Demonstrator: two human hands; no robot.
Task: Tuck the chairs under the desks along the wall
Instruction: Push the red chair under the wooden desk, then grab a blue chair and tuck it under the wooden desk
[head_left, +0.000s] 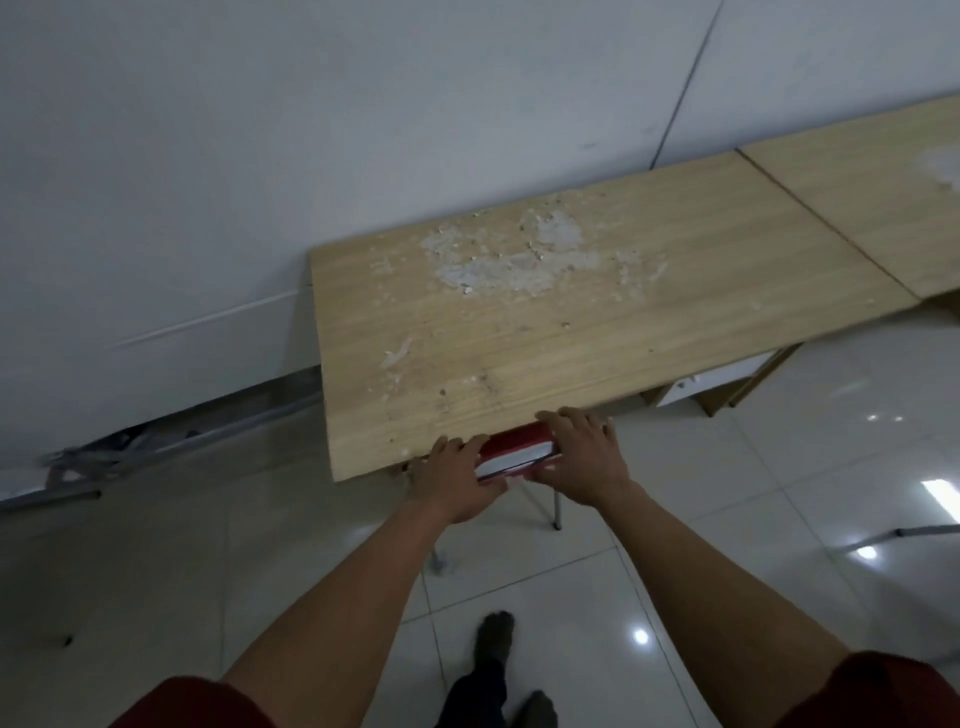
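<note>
Chair, red-backed with a pale strip along its top edge, sits almost wholly beneath the near desk, only the top of its backrest showing past the desk's front edge, with two thin metal legs reaching the tiled floor just in front of the desk. Both hands press on that backrest: the left hand lies over its left end with fingers together and curled onto the top, touching the desk's front edge, and the right hand covers its right end, fingers slightly spread and bent over the top, fingertips at the desk edge. Whether either thumb wraps under the backrest cannot be told. The desk's wooden top carries a patch of white crumbs and dust toward its far side, close to the white wall the desk stands against. To the right of this desk, touching it edge to edge, stands a second desk, and under the joint a white drawer unit shows. Nearer than the desk, dark-socked feet stand on the tiles.
</note>
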